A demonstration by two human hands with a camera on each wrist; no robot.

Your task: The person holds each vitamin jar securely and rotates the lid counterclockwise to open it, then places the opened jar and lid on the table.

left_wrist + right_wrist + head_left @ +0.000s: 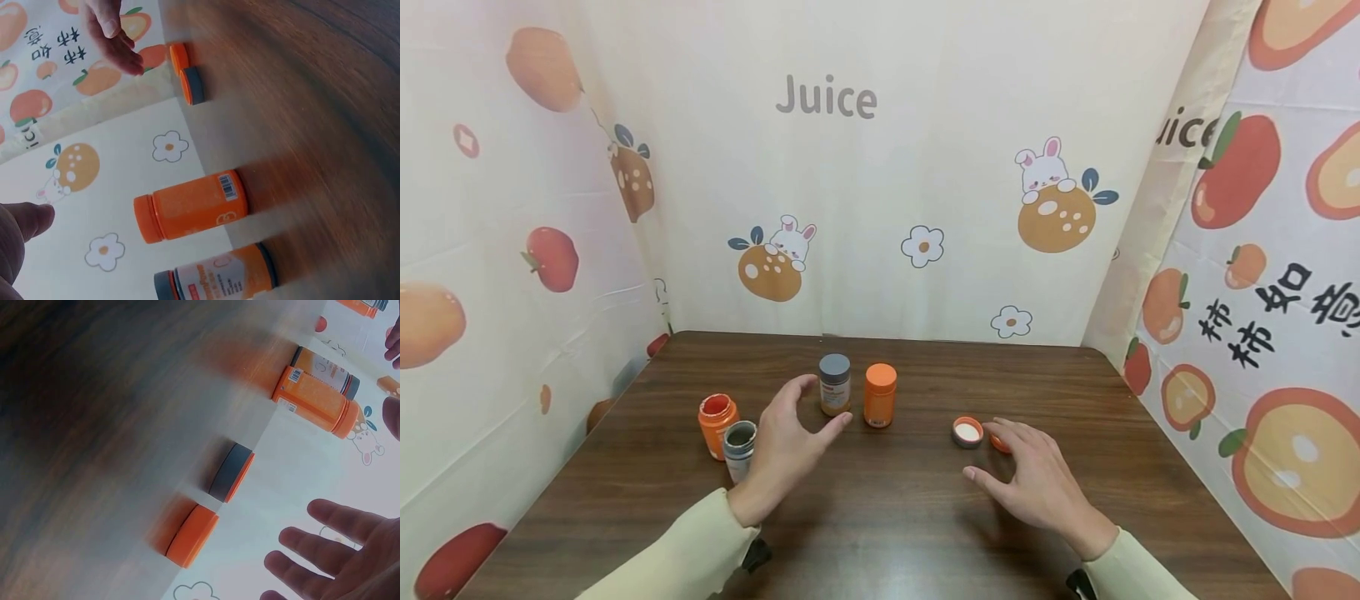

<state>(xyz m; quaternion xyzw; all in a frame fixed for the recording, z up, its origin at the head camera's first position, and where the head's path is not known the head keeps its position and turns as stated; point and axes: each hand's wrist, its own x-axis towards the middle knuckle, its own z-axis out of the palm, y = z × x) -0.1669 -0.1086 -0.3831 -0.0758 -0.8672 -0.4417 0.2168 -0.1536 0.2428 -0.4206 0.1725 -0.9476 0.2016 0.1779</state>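
My left hand hovers empty, thumb and fingers spread, just left of a lidded jar with a grey cap. Right beside that jar stands an orange jar with its orange cap on. Behind my left hand's outer side are two uncapped jars, an orange one and a grey-rimmed one. My right hand holds nothing and hangs over the table near a grey cap and an orange cap. Both caps lie on the table; the hand partly covers the orange one in the head view.
The brown wooden table is bounded at the back by a printed curtain. Fruit-patterned curtains also hang along the right and left sides.
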